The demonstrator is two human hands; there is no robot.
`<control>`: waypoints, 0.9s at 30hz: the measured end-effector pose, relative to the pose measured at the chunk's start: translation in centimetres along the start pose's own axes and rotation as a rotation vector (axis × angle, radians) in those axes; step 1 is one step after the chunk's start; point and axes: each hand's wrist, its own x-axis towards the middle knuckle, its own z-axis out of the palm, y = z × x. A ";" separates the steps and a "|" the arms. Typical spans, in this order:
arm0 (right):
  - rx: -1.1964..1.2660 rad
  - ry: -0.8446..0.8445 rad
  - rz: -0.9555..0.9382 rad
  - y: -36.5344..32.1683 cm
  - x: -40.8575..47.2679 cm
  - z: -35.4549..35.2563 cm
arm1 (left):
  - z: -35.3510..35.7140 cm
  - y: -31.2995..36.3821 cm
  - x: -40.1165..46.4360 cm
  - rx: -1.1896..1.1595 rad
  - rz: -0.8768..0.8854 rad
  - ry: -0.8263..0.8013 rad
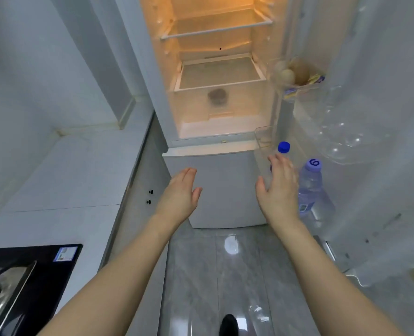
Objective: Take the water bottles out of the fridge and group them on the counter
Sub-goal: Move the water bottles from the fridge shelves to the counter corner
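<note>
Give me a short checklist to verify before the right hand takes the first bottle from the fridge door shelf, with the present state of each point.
1. Fridge door open, door shelf reachable: ok.
2. Right hand free to grasp: ok, fingers straight, holding nothing.
3. Right hand lined up with the blue-capped bottle: ok, it is right in front of it; whether it touches, cannot tell.
4. Left hand free for the second bottle: ok, open and empty.
5. Purple-capped bottle upright beside the first: ok.
6. Free space on the counter for the group: ok, a bare white surface left of the fridge.
</note>
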 end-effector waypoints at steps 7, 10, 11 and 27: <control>-0.111 0.232 -0.039 2.8 1.8 -1.0 | 2.9 2.7 3.7 0.004 0.088 -0.076; -0.226 0.294 0.054 3.4 1.3 -1.4 | 3.6 3.4 4.8 0.001 0.111 -0.098; -0.224 0.284 0.091 3.7 1.5 -1.6 | 3.8 3.7 5.2 -0.004 0.121 -0.101; 0.447 0.122 0.635 7.5 3.6 -1.3 | 3.7 13.1 12.2 -0.132 0.178 -0.266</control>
